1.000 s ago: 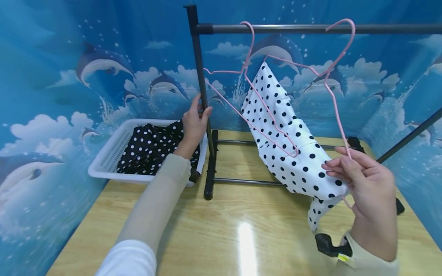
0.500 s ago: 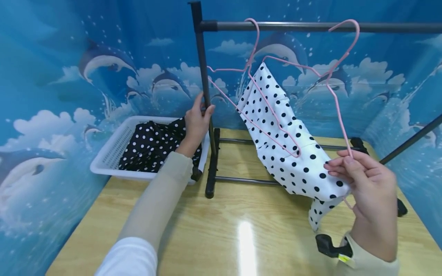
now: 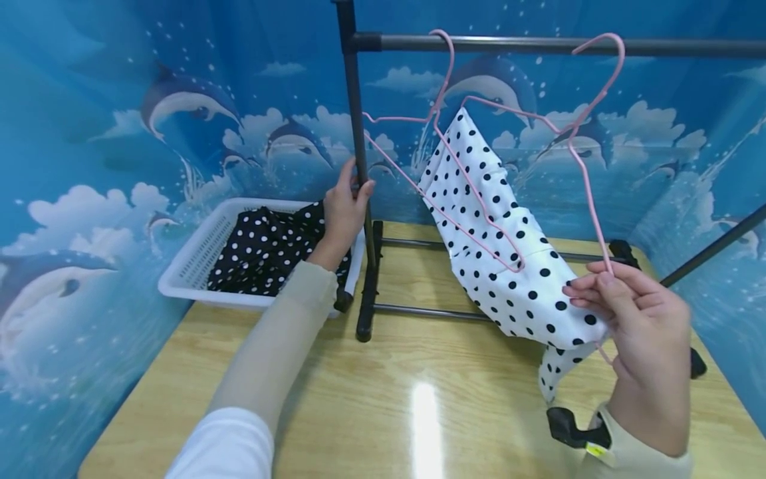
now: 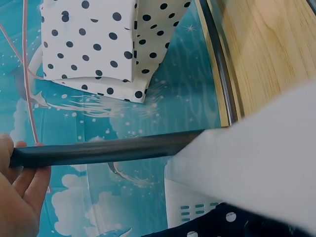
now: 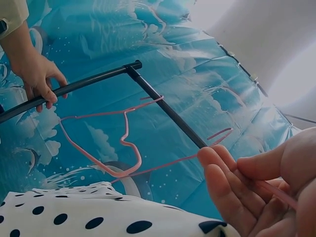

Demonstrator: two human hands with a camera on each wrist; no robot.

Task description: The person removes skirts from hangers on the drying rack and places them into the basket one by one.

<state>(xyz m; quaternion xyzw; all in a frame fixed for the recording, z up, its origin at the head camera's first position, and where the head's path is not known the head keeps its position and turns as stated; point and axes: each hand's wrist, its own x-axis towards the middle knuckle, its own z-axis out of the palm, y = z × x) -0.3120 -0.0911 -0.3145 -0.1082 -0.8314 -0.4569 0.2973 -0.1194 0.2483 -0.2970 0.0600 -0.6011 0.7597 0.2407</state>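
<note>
My left hand (image 3: pixel 346 211) holds the black upright post (image 3: pixel 354 113) of a clothes rack, thumb on one side and fingers on the other. On the right, my right hand (image 3: pixel 643 319) pinches the side of a pink hanger (image 3: pixel 585 179) between thumb and fingers. This hanger's hook overlaps the top rail (image 3: pixel 509 44) in the head view. A white garment with black dots (image 3: pixel 505 246) drapes slantwise from the hanger's far shoulder down to my right hand; its lower corner dangles. Beside it, a second pink hanger (image 3: pixel 419 181) hangs bare on the rail.
A white plastic basket (image 3: pixel 194 266) with black cloth with white dots (image 3: pixel 263 249) stands left of the rack. Lower crossbars (image 3: pixel 431 311) and a rack foot (image 3: pixel 364 329) rest on the wooden table (image 3: pixel 359 406). Dolphin-printed curtain (image 3: pixel 90 153) surrounds the table.
The head view has shifted slightly, so rack and basket appear a little further right. Both hands keep the same holds on the post and the hanger.
</note>
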